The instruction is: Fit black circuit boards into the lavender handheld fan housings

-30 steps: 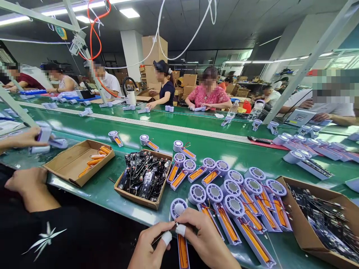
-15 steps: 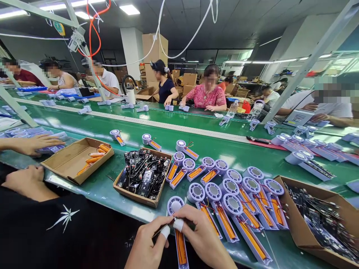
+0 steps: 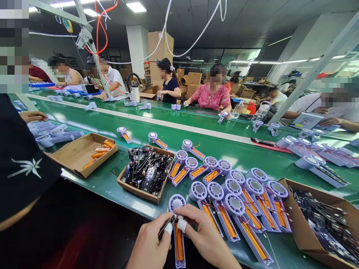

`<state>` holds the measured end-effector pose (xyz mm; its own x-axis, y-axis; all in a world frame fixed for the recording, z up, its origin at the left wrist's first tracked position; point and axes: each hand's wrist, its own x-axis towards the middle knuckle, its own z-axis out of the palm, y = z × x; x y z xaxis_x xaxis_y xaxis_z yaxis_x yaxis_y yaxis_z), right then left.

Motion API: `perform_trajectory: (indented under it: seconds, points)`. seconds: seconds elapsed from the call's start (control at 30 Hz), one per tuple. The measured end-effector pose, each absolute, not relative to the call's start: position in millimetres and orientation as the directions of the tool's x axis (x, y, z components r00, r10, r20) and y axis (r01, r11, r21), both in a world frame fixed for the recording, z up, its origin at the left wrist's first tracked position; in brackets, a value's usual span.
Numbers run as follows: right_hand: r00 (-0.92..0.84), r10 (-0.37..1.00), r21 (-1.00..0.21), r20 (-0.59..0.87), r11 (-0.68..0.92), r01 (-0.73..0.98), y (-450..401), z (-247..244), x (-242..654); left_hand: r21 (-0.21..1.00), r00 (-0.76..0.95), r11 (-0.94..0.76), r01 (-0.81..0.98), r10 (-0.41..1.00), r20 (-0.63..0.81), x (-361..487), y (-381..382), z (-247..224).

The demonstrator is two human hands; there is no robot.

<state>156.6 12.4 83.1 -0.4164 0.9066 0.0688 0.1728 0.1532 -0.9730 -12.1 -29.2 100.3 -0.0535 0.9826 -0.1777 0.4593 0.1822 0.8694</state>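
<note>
My left hand [image 3: 153, 239] pinches a thin black circuit board [image 3: 167, 224] on edge, with a white cover on the thumb. My right hand [image 3: 199, 231], its thumb also covered in white, closes at the board's upper end on what looks like a small wire connector, mostly hidden by the fingertips. Beneath both hands lies a lilac handheld fan housing [image 3: 177, 202], its round head away from me and its open handle holding an orange battery [image 3: 178, 243]. Similar fan housings [image 3: 235, 204] with orange batteries and thin wires lie to the right.
A cardboard box of circuit boards [image 3: 160, 195] stands ahead left; another box [image 3: 297, 231] stands at right. Further left is a box [image 3: 70, 151] with orange batteries. A co-worker's dark sleeve [image 3: 25, 160] is close on my left. The green conveyor [image 3: 146, 125] runs across, with people opposite.
The view has shifted slightly left. The neighbouring co-worker on the left has leaned forward, arm drawn away from the battery box. My hands stay together, with the board tilted up more steeply.
</note>
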Motion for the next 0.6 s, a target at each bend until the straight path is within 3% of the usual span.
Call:
perform_trajectory:
  seconds: [0.23,0.6]
  points:
    - [-0.421,0.905,-0.980,0.068,0.139,0.141,13,86,156,0.902,-0.095,0.114,0.417,0.992,-0.081,-14,-32,94]
    - [-0.388,0.918,-0.977,0.085,0.154,0.150,9,82,154,0.952,0.121,0.071,0.298,0.986,-0.112,-28,-23,100]
